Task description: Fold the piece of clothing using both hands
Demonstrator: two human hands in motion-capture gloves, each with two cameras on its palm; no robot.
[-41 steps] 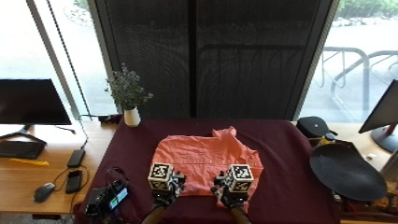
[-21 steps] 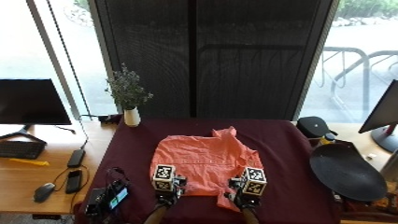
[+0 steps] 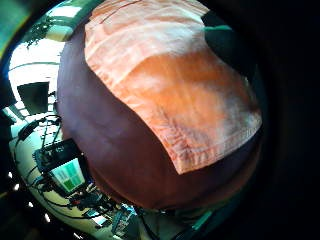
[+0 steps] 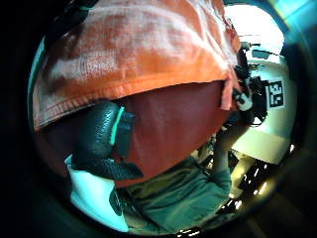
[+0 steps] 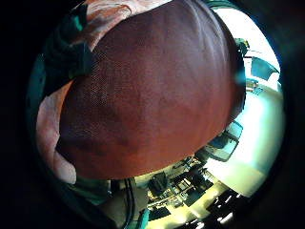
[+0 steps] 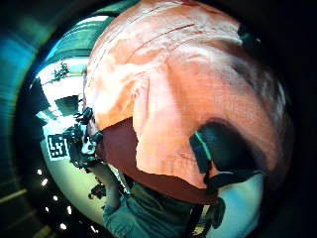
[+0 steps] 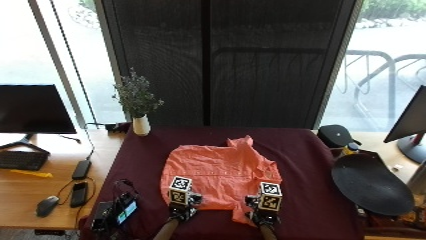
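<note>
An orange shirt (image 7: 216, 172) lies spread flat on the dark red tablecloth (image 7: 303, 150), collar toward the far side. Both gloved hands are at its near hem. My left hand (image 7: 177, 211) is at the near left part of the hem; its thumb (image 4: 101, 136) meets the hem's edge while a finger (image 3: 225, 40) lies on top of the shirt (image 3: 170, 75). My right hand (image 7: 263, 218) holds the near right corner, with its thumb (image 6: 223, 156) curled against the cloth edge (image 6: 168, 163) and a finger (image 5: 66, 52) on the fabric.
A white vase with a plant (image 7: 140, 124) stands at the table's far left corner. A black round dish (image 7: 370, 185) and a black cap (image 7: 336, 135) lie to the right. A small device with a lit screen (image 7: 118, 212) sits at the near left corner.
My right hand has shifted right and toward the near edge, drawing the shirt's near right corner out with it. The left hand has stayed in place.
</note>
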